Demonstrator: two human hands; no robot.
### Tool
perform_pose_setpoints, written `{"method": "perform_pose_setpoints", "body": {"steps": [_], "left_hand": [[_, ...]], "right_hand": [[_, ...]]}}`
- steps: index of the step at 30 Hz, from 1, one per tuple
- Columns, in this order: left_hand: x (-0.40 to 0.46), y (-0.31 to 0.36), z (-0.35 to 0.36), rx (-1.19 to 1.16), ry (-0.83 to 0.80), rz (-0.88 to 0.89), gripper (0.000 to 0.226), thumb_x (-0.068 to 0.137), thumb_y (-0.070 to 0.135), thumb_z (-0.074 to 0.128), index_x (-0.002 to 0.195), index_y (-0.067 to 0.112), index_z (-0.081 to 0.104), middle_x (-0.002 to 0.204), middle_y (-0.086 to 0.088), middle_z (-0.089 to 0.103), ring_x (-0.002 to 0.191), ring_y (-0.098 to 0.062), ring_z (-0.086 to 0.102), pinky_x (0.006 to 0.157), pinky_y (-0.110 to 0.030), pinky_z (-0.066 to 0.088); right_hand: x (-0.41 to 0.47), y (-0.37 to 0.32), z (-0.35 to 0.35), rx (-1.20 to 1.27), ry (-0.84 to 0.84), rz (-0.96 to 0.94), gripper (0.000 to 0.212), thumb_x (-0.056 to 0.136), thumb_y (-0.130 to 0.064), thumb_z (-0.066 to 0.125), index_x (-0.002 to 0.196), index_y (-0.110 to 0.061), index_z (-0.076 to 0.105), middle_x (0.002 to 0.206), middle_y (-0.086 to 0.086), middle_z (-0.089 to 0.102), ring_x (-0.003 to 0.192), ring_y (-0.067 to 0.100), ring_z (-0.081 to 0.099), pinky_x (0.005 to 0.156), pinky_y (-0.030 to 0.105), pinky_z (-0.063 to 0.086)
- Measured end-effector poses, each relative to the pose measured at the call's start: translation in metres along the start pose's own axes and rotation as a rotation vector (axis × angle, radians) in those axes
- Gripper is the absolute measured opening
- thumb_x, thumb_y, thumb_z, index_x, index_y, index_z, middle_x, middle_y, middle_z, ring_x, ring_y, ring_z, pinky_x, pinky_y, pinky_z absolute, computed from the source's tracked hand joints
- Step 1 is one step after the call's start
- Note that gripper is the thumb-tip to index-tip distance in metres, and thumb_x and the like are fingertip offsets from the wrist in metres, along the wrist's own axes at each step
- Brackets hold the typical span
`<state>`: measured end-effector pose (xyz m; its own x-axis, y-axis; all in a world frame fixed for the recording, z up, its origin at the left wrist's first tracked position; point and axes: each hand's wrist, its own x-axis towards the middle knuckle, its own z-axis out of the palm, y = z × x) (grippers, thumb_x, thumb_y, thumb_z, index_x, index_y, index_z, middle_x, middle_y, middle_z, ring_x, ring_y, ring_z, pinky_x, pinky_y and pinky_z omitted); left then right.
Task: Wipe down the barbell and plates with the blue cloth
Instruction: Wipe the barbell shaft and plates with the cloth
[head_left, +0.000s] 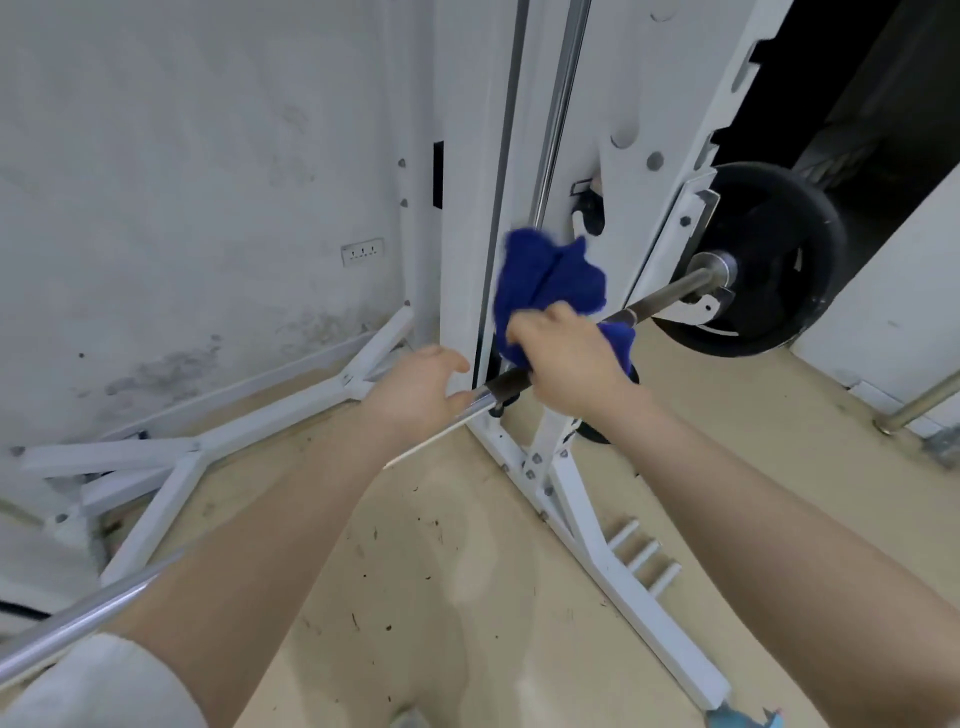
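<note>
The right hand (566, 358) grips the crumpled blue cloth (550, 283) around the chrome steel barbell (670, 293); the left hand (415, 395), at its 8 o'clock, curls around the bar. The round black weight plate (779, 228) sits at 2 o'clock.

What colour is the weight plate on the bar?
Black weight plate, seen clearly in the head view.

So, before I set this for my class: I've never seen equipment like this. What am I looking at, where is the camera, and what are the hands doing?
The one picture comes from a camera worn on the person's head, looking down along both bare arms. The long metal rod is a barbell, resting across a white weight rack on a beige floor. A black round plate sits on the bar's far end. The right hand grips a blue cloth wrapped round the bar. The left hand touches the bar just beside it, seemingly steadying it. A wall socket shows behind.
</note>
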<state>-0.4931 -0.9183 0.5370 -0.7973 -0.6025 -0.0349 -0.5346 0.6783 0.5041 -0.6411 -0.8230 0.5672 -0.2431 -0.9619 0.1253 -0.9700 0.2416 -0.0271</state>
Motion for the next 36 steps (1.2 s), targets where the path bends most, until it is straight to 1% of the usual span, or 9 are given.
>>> {"method": "perform_pose_setpoints", "body": {"steps": [3,6,9,14,19,21,25,32,36], "left_hand": [[0.003,-0.008,0.016,-0.053,-0.066,-0.022,0.033,0.088,0.04,0.053,0.097,0.009,0.063,0.089,-0.01,0.064,0.072,-0.019,0.053,0.068,-0.033,0.043],[0.008,-0.01,0.023,-0.024,-0.074,-0.009,0.027,0.084,0.037,0.058,0.094,0.012,0.061,0.081,-0.002,0.057,0.073,-0.02,0.054,0.062,-0.031,0.041],[0.013,-0.008,0.029,0.023,-0.056,0.019,0.021,0.082,0.03,0.061,0.091,0.012,0.054,0.082,-0.004,0.056,0.08,-0.025,0.057,0.066,-0.038,0.047],[0.009,-0.012,0.043,0.084,-0.099,-0.08,0.032,0.09,0.027,0.053,0.119,0.014,0.049,0.102,-0.01,0.062,0.091,-0.028,0.059,0.079,-0.042,0.05],[0.01,-0.012,0.043,0.061,-0.061,-0.128,0.014,0.087,0.027,0.057,0.095,0.015,0.056,0.092,-0.009,0.062,0.084,-0.026,0.058,0.075,-0.039,0.05],[0.012,-0.008,0.041,0.114,-0.055,-0.13,0.018,0.085,0.028,0.059,0.077,0.016,0.047,0.078,-0.004,0.054,0.075,-0.022,0.053,0.065,-0.034,0.043],[0.019,-0.003,0.036,0.147,-0.076,-0.176,0.015,0.082,0.027,0.06,0.084,0.013,0.056,0.08,-0.001,0.049,0.076,-0.022,0.053,0.064,-0.033,0.042],[0.018,0.006,0.035,0.227,-0.008,-0.223,0.013,0.082,0.025,0.058,0.09,0.015,0.06,0.087,0.0,0.056,0.071,-0.015,0.047,0.06,-0.025,0.039],[0.023,0.02,0.04,0.139,0.071,-0.256,0.024,0.083,0.033,0.058,0.1,0.016,0.058,0.099,-0.003,0.056,0.089,-0.021,0.054,0.066,-0.028,0.036]], "right_hand": [[-0.003,-0.002,0.023,0.035,-0.215,-0.03,0.035,0.088,-0.051,0.046,0.079,-0.019,0.055,0.087,-0.009,0.057,0.115,0.022,0.042,0.097,0.042,0.025],[0.006,0.003,0.038,0.288,0.099,-0.005,0.03,0.096,-0.039,0.039,0.09,-0.014,0.055,0.085,0.0,0.06,0.09,0.023,0.055,0.082,0.034,0.035],[0.01,-0.01,0.073,0.163,0.018,-0.166,0.043,0.094,-0.038,0.032,0.111,-0.01,0.06,0.106,0.005,0.065,0.104,0.025,0.055,0.095,0.033,0.031],[0.022,0.015,0.097,0.078,0.213,-0.085,0.04,0.091,-0.032,0.027,0.083,-0.015,0.062,0.078,-0.001,0.065,0.08,0.025,0.059,0.084,0.031,0.03],[0.044,0.031,0.091,0.081,0.21,0.131,0.041,0.086,-0.036,0.016,0.067,-0.016,0.046,0.061,0.0,0.046,0.065,0.03,0.053,0.07,0.035,0.032],[0.041,0.011,0.096,0.063,0.237,0.042,0.042,0.089,-0.035,0.022,0.066,-0.015,0.051,0.056,0.0,0.049,0.059,0.028,0.052,0.067,0.034,0.032],[0.038,0.002,0.105,-0.035,0.293,-0.222,0.025,0.084,-0.023,0.04,0.064,-0.015,0.052,0.052,-0.002,0.052,0.051,0.023,0.049,0.063,0.031,0.03],[0.049,0.055,0.094,-0.054,0.274,-0.048,0.035,0.088,-0.025,0.026,0.065,-0.015,0.051,0.053,0.0,0.053,0.054,0.025,0.051,0.069,0.035,0.037],[0.043,0.009,0.108,0.023,0.412,-0.201,0.033,0.09,-0.022,0.033,0.063,-0.015,0.049,0.046,0.0,0.046,0.046,0.022,0.044,0.064,0.033,0.033]]}}
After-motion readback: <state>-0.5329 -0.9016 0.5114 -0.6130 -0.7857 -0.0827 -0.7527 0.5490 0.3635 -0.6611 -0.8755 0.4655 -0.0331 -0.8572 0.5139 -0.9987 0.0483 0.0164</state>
